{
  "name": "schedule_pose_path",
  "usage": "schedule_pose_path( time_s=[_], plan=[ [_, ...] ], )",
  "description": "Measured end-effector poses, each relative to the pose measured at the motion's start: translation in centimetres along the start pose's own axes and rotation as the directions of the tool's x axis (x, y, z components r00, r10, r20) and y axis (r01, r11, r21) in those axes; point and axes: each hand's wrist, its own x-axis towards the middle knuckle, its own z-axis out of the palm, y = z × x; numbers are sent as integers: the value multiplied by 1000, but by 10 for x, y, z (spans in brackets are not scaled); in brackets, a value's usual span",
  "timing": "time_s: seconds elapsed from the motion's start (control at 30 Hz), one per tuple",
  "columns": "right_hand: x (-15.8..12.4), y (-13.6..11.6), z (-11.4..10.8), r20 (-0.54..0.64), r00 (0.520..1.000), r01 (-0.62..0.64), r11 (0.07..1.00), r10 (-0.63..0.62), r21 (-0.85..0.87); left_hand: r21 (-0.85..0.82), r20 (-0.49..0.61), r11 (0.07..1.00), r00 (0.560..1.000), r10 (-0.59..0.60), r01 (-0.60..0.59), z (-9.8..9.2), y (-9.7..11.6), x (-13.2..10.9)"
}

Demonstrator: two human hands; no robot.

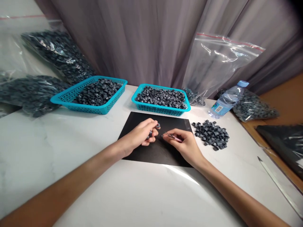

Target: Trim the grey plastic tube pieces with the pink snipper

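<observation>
Above a black mat (142, 154), my left hand (142, 134) pinches a small grey plastic ring-shaped part (158, 125) between thumb and forefinger. More grey parts (149, 135) show within its curled fingers. My right hand (184, 143) is closed around a slim pink tool (176, 138) with a thin pointed dark tip; whether it is a blade or tweezers I cannot tell. The tip points toward my left hand and is apart from the ring. To the right of my right hand lies a loose pile of grey parts (211, 134) with hollow middles.
Two blue baskets, one at left (104, 109) and one in the middle (163, 110), hold many grey parts. Filled clear bags (59, 53) stand at left. Behind the pile are a clear zip bag (213, 60), a water bottle (227, 101) and another filled bag (255, 105).
</observation>
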Motion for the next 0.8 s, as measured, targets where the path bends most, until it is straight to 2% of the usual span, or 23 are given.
schedule_pose_path(
  time_s=[0.13, 0.2, 0.37, 0.57, 0.8],
  plan=[
    [-6, -11, -4, -126, 992, 34, 997, -25, 67, 124, 44, 992, 998, -40, 34, 6, -6, -3],
    [-10, -14, -2, -91, 995, 45, 996, -37, 82, 152, 74, 987, 995, -64, 52, 8, -9, -4],
    [-16, -17, 4, 105, 993, 36, 987, -53, 154, 126, 168, 988, 980, -107, 87, 9, -16, -5],
    [-9, -11, -2, -62, 998, 39, 987, -29, 157, 36, 206, 991, 969, -136, 131, 12, -13, -9],
    [-2, -2, -8, 48, 997, -64, 968, 54, 241, 59, 209, 995, 974, -86, 75, 15, -10, -9]
  ],
)
